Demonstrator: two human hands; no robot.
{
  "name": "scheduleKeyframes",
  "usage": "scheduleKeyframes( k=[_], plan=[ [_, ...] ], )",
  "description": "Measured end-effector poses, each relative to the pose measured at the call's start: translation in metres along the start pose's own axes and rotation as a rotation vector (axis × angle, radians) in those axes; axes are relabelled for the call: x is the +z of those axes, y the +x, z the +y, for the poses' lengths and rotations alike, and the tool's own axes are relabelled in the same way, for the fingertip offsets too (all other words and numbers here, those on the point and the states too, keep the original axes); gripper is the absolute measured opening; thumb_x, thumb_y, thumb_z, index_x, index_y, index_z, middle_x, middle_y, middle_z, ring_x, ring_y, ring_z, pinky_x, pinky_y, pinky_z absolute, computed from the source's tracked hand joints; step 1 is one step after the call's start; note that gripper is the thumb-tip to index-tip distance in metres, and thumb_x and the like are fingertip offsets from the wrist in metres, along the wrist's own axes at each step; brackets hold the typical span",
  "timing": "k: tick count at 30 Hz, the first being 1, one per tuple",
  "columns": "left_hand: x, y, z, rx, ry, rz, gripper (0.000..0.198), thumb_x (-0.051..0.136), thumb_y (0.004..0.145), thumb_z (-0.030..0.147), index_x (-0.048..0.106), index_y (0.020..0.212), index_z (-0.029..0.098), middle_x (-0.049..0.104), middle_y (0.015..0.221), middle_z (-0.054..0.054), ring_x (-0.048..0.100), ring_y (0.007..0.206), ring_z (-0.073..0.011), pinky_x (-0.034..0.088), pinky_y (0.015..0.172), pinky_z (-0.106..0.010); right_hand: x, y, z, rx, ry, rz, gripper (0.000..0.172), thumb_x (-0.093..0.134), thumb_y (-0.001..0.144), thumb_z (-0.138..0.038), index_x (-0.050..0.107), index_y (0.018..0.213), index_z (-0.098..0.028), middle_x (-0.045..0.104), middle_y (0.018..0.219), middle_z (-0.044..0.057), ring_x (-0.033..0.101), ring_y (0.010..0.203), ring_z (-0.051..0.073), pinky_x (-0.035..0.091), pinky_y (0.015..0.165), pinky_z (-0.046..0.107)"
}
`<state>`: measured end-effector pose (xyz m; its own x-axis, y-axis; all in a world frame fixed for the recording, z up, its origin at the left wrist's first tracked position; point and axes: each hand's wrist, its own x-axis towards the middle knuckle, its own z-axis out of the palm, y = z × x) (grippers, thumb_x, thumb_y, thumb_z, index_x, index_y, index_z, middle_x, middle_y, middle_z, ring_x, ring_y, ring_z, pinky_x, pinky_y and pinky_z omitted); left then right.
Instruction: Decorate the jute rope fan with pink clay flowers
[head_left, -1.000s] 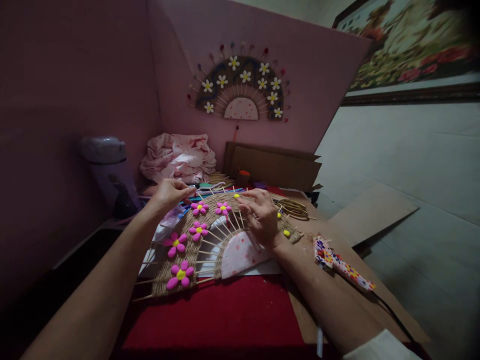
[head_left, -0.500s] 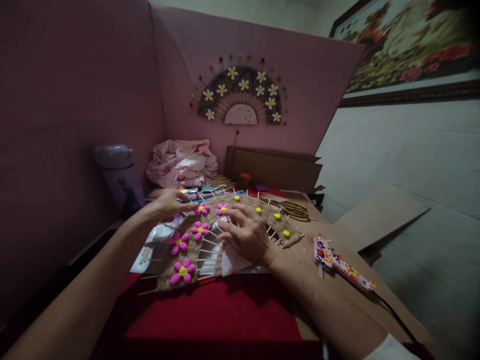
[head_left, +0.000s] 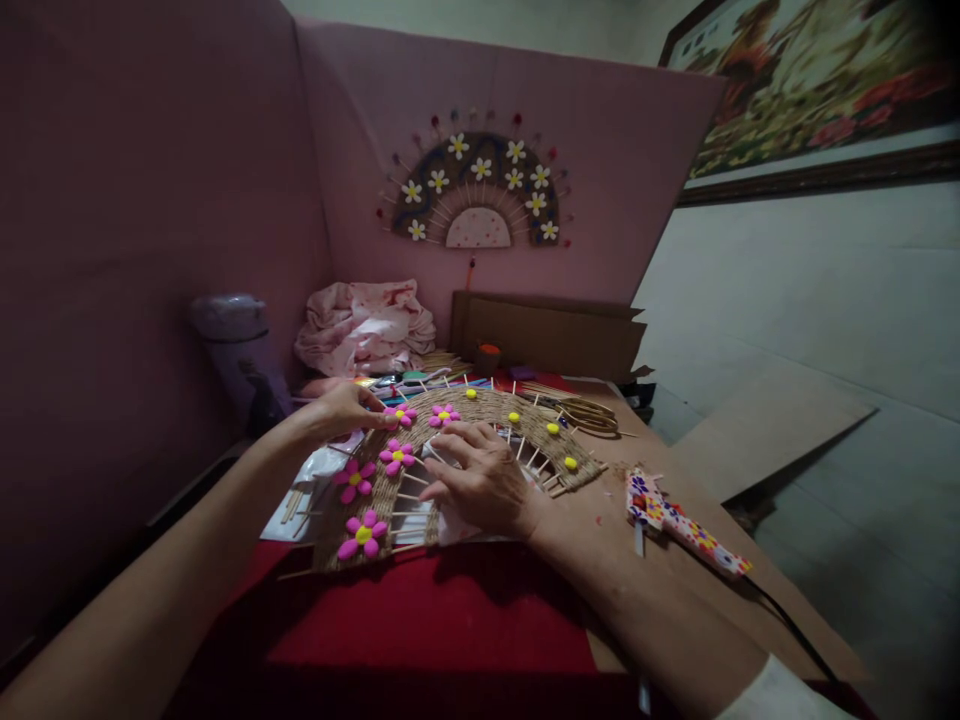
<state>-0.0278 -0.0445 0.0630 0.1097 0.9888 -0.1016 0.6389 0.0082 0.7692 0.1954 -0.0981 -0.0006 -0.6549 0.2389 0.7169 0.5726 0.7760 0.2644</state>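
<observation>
Fan [head_left: 491, 403], left hand [head_left: 343, 412] at pink flower [head_left: 401, 414], floral-print glue gun [head_left: 694, 541]

My fan [head_left: 491, 405], brown and woven, arched away from me, five yellow-centred pink flowers [head_left: 363, 535] on its left, four yellow dots [head_left: 514, 417] rightward, pale sticks [head_left: 411, 514] spoking through.

The table [head_left: 420, 655] is covered in front by a red cloth [head_left: 390, 610] and at the right by a brown board [head_left: 630, 455]. On the board a flower-patterned glue gun [head_left: 686, 525] is laid, trailed by a black cord [head_left: 795, 625]. A woven fan [head_left: 495, 405] is spread partly over white sheeting [head_left: 307, 490]. Behind, gold-coloured loops [head_left: 585, 415] and heaped pink fabric [head_left: 364, 328] are set.
</observation>
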Motion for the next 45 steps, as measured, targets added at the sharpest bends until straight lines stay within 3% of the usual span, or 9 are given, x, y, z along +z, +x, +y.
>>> scheduleKeyframes(
  k=[13,16,20,22,24,28,36,41,45],
  plan=[
    [0.0,0.003,-0.008,-0.011,-0.027,0.024,0.043,0.075,0.052,0.054,0.069,0.069,0.015,0.032,0.033,0.008,0.024,0.03,-0.0053,0.015,0.035,-0.021,-0.003,0.0,0.003,0.03,-0.013,-0.015,0.034,0.054,0.084,-0.049,0.067,0.092,-0.019,0.065,0.106,0.007,0.05,0.105,0.023,0.039,0.084,0.038],
    [-0.005,-0.006,-0.002,0.033,0.106,0.21,0.043,0.07,0.058,0.055,0.07,0.072,0.015,0.054,0.047,0.001,0.037,0.037,-0.0082,0.023,0.039,-0.023,-0.006,-0.001,0.008,0.118,0.009,0.023,0.032,0.052,0.086,-0.047,0.068,0.093,-0.02,0.066,0.103,0.006,0.05,0.104,0.023,0.039,0.087,0.038],
    [0.015,-0.051,0.02,0.192,0.397,0.675,0.039,0.057,0.075,0.053,0.069,0.095,0.021,0.07,0.082,-0.004,0.061,0.07,-0.0185,0.037,0.053,-0.026,-0.01,-0.004,0.03,0.436,0.027,0.179,0.033,0.044,0.092,-0.04,0.07,0.09,-0.02,0.067,0.094,0.006,0.052,0.094,0.02,0.04,0.084,0.035],
    [0.043,-0.081,0.03,0.337,0.526,0.6,0.027,0.056,0.081,0.041,0.067,0.098,0.023,0.07,0.083,-0.003,0.063,0.071,-0.0186,0.041,0.058,-0.027,-0.011,-0.008,0.046,0.602,0.022,0.236,0.037,0.041,0.093,-0.04,0.07,0.083,-0.02,0.067,0.09,0.005,0.052,0.09,0.019,0.04,0.082,0.032],
    [0.075,-0.106,0.035,0.539,0.664,0.304,0.022,0.054,0.083,0.03,0.066,0.1,0.024,0.069,0.093,-0.004,0.064,0.074,-0.0187,0.044,0.062,-0.028,-0.01,-0.014,0.062,0.727,-0.001,0.258,0.044,0.036,0.094,-0.043,0.07,0.081,-0.019,0.067,0.085,0.006,0.053,0.084,0.018,0.04,0.077,0.03],
    [0.124,-0.124,0.033,0.668,0.892,0.011,0.051,0.048,0.078,0.009,0.05,0.126,0.025,0.052,0.132,-0.013,0.065,0.076,-0.0204,0.047,0.057,-0.03,-0.007,-0.023,0.083,0.881,-0.056,0.239,0.055,0.029,0.094,-0.05,0.07,0.078,-0.017,0.067,0.081,0.007,0.054,0.08,0.018,0.039,0.074,0.028],
    [0.145,-0.1,0.043,0.775,0.928,-0.042,0.052,0.042,0.08,0.013,0.042,0.132,0.017,0.039,0.141,-0.018,0.048,0.117,-0.0315,0.044,0.089,-0.047,-0.023,-0.03,0.105,1.117,-0.13,0.101,0.066,0.019,0.093,-0.056,0.073,0.083,-0.02,0.07,0.088,0.008,0.058,0.089,0.02,0.035,0.07,0.028],
    [0.151,-0.089,0.058,0.779,0.942,-0.121,0.059,0.05,0.073,0.014,0.041,0.132,0.018,0.05,0.127,-0.016,0.055,0.101,-0.03,0.047,0.081,-0.046,-0.032,-0.035,0.119,1.303,-0.151,-0.223,0.071,0.016,0.09,-0.063,0.074,0.087,-0.022,0.072,0.091,0.011,0.063,0.087,0.024,0.036,0.066,0.029],
    [0.152,-0.079,0.065,0.819,0.96,-0.121,0.055,0.052,0.07,0.015,0.046,0.125,0.016,0.052,0.119,-0.016,0.057,0.097,-0.0295,0.048,0.076,-0.043,-0.034,-0.034,0.118,1.273,-0.158,-0.284,0.068,0.021,0.089,-0.063,0.074,0.086,-0.021,0.072,0.095,0.014,0.064,0.091,0.024,0.038,0.071,0.029]
  ],
)
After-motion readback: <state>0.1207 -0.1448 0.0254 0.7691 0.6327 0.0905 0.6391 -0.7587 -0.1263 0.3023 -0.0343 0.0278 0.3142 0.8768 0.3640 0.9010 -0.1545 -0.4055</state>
